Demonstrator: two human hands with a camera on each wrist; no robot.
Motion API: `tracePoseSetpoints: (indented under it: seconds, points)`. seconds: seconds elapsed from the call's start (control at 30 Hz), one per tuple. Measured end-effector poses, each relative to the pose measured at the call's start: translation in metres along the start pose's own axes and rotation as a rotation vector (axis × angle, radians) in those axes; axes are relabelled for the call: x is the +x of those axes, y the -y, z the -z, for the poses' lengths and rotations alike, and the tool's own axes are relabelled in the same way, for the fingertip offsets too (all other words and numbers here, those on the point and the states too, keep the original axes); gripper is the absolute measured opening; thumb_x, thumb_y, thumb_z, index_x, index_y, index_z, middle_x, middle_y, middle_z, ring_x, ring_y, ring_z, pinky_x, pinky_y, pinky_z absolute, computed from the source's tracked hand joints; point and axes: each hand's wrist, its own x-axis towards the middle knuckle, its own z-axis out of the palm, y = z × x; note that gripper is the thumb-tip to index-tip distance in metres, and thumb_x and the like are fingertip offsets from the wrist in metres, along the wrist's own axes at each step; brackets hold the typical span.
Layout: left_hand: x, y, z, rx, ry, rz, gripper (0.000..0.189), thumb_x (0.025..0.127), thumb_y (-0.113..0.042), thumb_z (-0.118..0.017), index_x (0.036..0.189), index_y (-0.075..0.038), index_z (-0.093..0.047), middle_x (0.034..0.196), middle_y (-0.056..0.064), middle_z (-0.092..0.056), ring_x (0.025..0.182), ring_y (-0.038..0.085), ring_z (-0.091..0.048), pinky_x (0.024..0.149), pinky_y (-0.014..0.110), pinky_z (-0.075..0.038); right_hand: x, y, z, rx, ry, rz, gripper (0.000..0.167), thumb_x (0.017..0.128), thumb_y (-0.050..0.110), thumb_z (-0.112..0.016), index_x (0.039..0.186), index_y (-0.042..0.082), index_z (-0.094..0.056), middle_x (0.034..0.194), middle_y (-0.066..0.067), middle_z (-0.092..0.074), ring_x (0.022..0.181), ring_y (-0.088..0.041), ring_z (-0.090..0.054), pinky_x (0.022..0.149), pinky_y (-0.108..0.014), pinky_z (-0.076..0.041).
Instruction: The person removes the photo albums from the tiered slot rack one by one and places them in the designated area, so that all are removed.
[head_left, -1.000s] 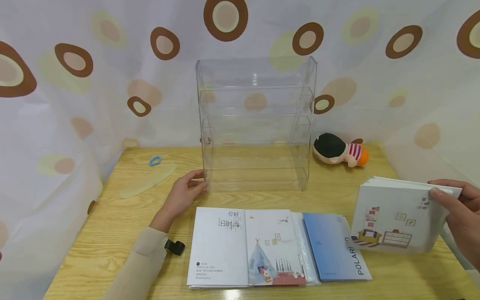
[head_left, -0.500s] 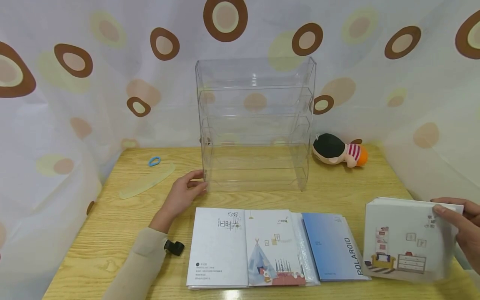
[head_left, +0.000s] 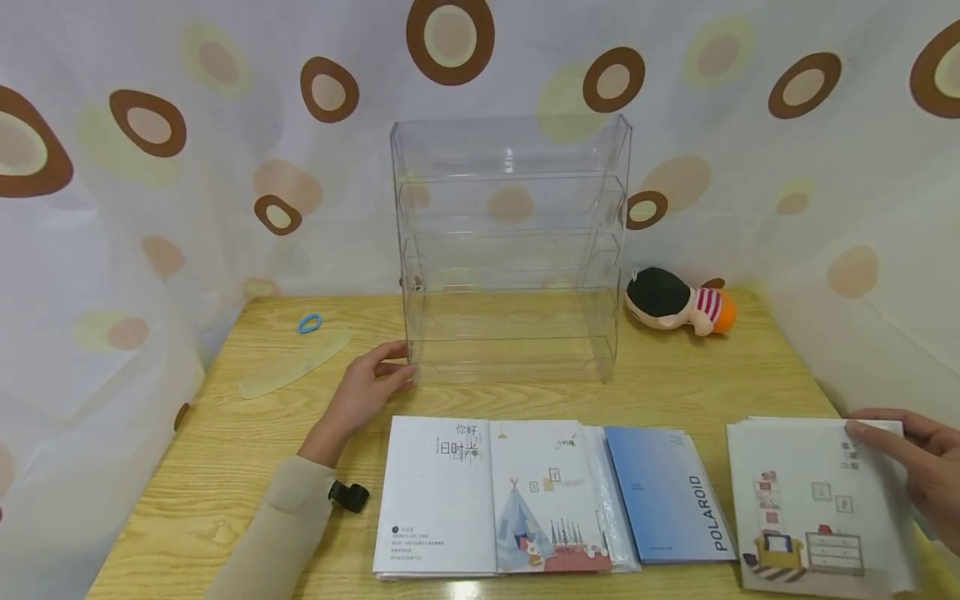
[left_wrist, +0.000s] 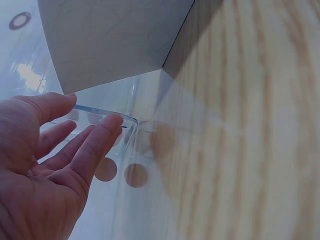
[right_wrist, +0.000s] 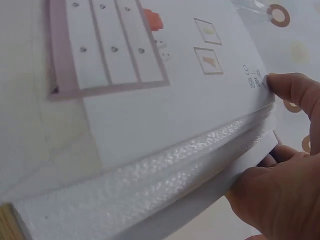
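In the head view my right hand (head_left: 918, 467) grips the upper right corner of a white photo album (head_left: 798, 492), printed with a yellow armchair and drawers. The right wrist view shows the thumb on the cover, the fingers underneath, and the shiny page edges (right_wrist: 165, 180). My left hand (head_left: 367, 392) rests at the lower left corner of a clear tiered rack (head_left: 513, 333). In the left wrist view its fingers are extended about the rack's clear edge (left_wrist: 100, 110); firm contact is hard to tell. The blue POLAROID album (head_left: 663, 496) lies left of the held album.
A white album (head_left: 438, 492) and a tent-print album (head_left: 543, 500) lie in front of the rack. A plush doll (head_left: 678, 302) lies to its right. A blue ring (head_left: 309, 323) and a pale yellowish strip (head_left: 296, 362) are on the wooden table (head_left: 210, 450) at left.
My right hand has carried the white album down toward the table's near right side, and its cover now faces up more. The left hand stays at the rack.
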Motion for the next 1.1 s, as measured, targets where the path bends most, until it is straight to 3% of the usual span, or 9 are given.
tracePoseSetpoints:
  seconds: [0.27, 0.5, 0.6, 0.63, 0.73, 0.8, 0.87, 0.97, 1.1]
  points:
    - [0.000, 0.001, 0.000, 0.001, -0.004, -0.003, 0.054, 0.112, -0.010, -0.069, 0.164, -0.001, -0.053, 0.160, 0.026, -0.058, 0.138, 0.042, -0.068, 0.101, 0.029, -0.070, 0.005, 0.001, -0.017, 0.101, -0.117, -0.054, 0.034, 0.110, 0.013, -0.074, 0.118, 0.046, -0.071, 0.087, 0.029, -0.072, 0.073, 0.002, -0.071, 0.060, -0.016, -0.060]
    - [0.000, 0.002, 0.000, 0.005, -0.003, -0.015, 0.054, 0.112, -0.010, -0.069, 0.163, -0.001, -0.054, 0.159, 0.026, -0.059, 0.137, 0.043, -0.068, 0.100, 0.029, -0.070, 0.017, -0.010, -0.021, -0.196, -0.252, -0.192, 0.037, 0.109, 0.041, -0.075, 0.134, 0.060, -0.055, 0.093, 0.041, -0.054, 0.079, 0.006, -0.060, 0.065, -0.011, -0.056]
    - [0.000, 0.001, 0.000, 0.008, -0.002, -0.018, 0.055, 0.112, -0.011, -0.069, 0.164, -0.001, -0.053, 0.159, 0.027, -0.059, 0.137, 0.043, -0.068, 0.100, 0.030, -0.070, 0.022, -0.017, -0.022, -0.296, -0.246, -0.255, 0.048, 0.109, 0.053, -0.070, 0.150, 0.061, -0.047, 0.120, 0.031, -0.061, 0.119, -0.012, -0.068, 0.092, -0.017, -0.062]
    - [-0.001, 0.001, 0.000, 0.010, -0.003, -0.020, 0.055, 0.112, -0.011, -0.069, 0.164, -0.001, -0.053, 0.159, 0.027, -0.059, 0.137, 0.043, -0.069, 0.100, 0.030, -0.070, 0.024, -0.017, -0.023, -0.313, -0.244, -0.271, 0.054, 0.109, 0.055, -0.069, 0.158, 0.058, -0.045, 0.135, 0.021, -0.063, 0.137, -0.020, -0.063, 0.107, -0.023, -0.061]
    - [-0.001, 0.001, 0.000, 0.016, -0.005, -0.028, 0.054, 0.112, -0.011, -0.070, 0.163, -0.002, -0.054, 0.159, 0.026, -0.059, 0.136, 0.043, -0.069, 0.100, 0.030, -0.070, 0.028, -0.018, -0.025, -0.363, -0.231, -0.289, 0.061, 0.109, 0.057, -0.069, 0.165, 0.050, -0.046, 0.149, 0.005, -0.056, 0.146, -0.033, -0.051, 0.108, -0.026, -0.060]
    - [-0.001, 0.002, 0.000, 0.020, -0.007, -0.032, 0.054, 0.112, -0.011, -0.070, 0.163, -0.002, -0.055, 0.159, 0.026, -0.060, 0.136, 0.043, -0.069, 0.100, 0.030, -0.070, 0.030, -0.017, -0.027, -0.392, -0.224, -0.265, 0.060, 0.109, 0.054, -0.070, 0.165, 0.043, -0.051, 0.144, 0.000, -0.057, 0.130, -0.027, -0.056, 0.098, -0.022, -0.061]
    - [-0.001, 0.002, 0.000, 0.026, -0.004, -0.034, 0.054, 0.112, -0.011, -0.070, 0.163, -0.002, -0.054, 0.159, 0.025, -0.060, 0.136, 0.043, -0.069, 0.099, 0.030, -0.070, 0.031, -0.016, -0.028, -0.437, -0.222, -0.233, 0.061, 0.108, 0.053, -0.072, 0.163, 0.030, -0.058, 0.132, 0.002, -0.056, 0.110, -0.023, -0.048, 0.073, -0.016, -0.050]
    - [0.000, 0.001, -0.001, 0.023, -0.001, -0.026, 0.055, 0.112, -0.011, -0.070, 0.164, -0.002, -0.054, 0.159, 0.025, -0.060, 0.136, 0.043, -0.069, 0.100, 0.030, -0.070, 0.034, -0.018, -0.030, -0.475, -0.193, -0.202, 0.073, 0.108, 0.053, -0.071, 0.165, 0.009, -0.056, 0.147, -0.016, -0.054, 0.116, -0.029, -0.044, 0.070, -0.013, -0.040]
    - [-0.001, 0.001, -0.001, 0.020, 0.001, -0.014, 0.055, 0.112, -0.011, -0.070, 0.164, -0.002, -0.053, 0.159, 0.026, -0.059, 0.138, 0.043, -0.068, 0.100, 0.029, -0.070, 0.042, -0.023, -0.034, -0.481, -0.154, -0.207, 0.084, 0.110, 0.055, -0.067, 0.168, -0.001, -0.045, 0.172, -0.032, -0.036, 0.133, -0.044, -0.036, 0.112, -0.026, -0.049]
